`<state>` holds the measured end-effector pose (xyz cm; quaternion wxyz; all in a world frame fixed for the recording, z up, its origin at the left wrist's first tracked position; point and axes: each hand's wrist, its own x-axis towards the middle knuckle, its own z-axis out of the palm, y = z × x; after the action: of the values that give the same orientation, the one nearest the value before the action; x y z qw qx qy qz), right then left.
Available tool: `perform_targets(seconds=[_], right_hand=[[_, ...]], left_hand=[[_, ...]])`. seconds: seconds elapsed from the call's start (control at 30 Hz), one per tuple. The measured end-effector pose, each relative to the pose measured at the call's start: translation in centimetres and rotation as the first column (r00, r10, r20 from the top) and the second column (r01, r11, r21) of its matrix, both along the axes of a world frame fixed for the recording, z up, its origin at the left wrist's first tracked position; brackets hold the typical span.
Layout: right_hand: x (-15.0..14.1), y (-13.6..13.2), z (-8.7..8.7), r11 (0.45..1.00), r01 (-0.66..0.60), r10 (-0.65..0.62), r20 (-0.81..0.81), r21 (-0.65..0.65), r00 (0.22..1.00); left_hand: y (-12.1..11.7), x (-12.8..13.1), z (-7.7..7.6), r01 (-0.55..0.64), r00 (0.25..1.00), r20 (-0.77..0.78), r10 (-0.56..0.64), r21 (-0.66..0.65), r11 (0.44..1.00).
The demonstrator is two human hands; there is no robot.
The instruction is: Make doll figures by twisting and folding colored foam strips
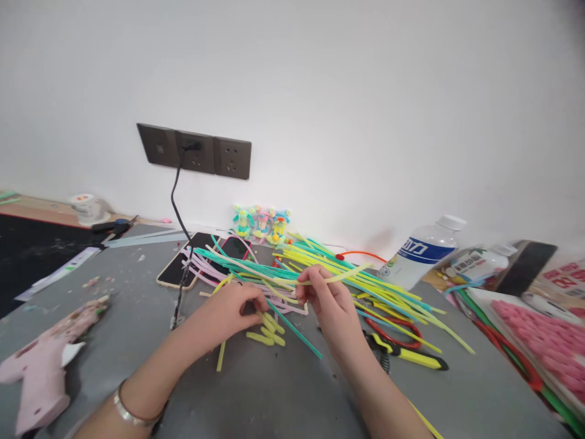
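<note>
My right hand point(329, 303) pinches a long pale yellow pipe cleaner point(350, 275), whose free end points up and to the right. To its left, my left hand point(240, 308) has thumb and fingertips closed on the end of a short yellow pipe cleaner piece point(269, 321). Several more short pieces point(260, 338) lie on the grey table just below those fingertips. Behind both hands spreads a loose heap of long pipe cleaners: teal ones point(237, 263), lilac ones point(201, 268) and yellow ones point(388, 292).
Yellow-handled pliers point(418, 356) lie right of my right hand. A pink glue gun point(43, 372) rests at left. Phones point(176, 277), small fuzzy figures point(261, 224) and a bottle point(423, 253) stand toward the wall. A black cord point(176, 198) hangs from the socket onto the table.
</note>
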<state>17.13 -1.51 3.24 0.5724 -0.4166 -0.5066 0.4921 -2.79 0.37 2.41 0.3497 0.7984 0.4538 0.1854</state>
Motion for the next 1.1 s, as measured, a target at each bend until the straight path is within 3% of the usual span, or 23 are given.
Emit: perform_targets(seconds=[0.17,0.37,0.53,0.7,0.83,1.1], right_hand=[[0.0,-0.1,0.1,1.000,-0.009,0.009,-0.007,-0.004,1.000],[-0.1,0.0,0.0,0.999,-0.033,0.033,0.003,-0.041,0.999],[0.0,0.1,-0.1,0.994,-0.072,0.066,-0.073,-0.076,0.995],[0.1,-0.1,0.0,0.982,-0.123,0.115,-0.058,-0.143,0.992],[0.1,-0.1,-0.1,0.989,-0.092,0.095,0.026,-0.113,0.995],[-0.4,-0.2,-0.1,0.999,-0.038,0.037,0.101,0.007,0.994]], left_hand=[[-0.4,0.1,-0.5,0.042,0.992,-0.119,-0.033,0.079,0.996],[-0.5,0.1,0.1,0.028,0.988,-0.155,-0.013,0.095,0.995],[-0.7,0.4,0.8,0.022,0.997,0.074,-0.022,0.003,1.000],[-0.7,0.9,1.1,-0.031,0.939,0.337,0.067,-0.111,0.993],[-0.8,1.1,1.0,-0.075,0.888,0.449,0.101,-0.076,0.994],[-1.1,1.1,1.2,-0.142,0.858,0.501,0.109,0.029,0.989]])
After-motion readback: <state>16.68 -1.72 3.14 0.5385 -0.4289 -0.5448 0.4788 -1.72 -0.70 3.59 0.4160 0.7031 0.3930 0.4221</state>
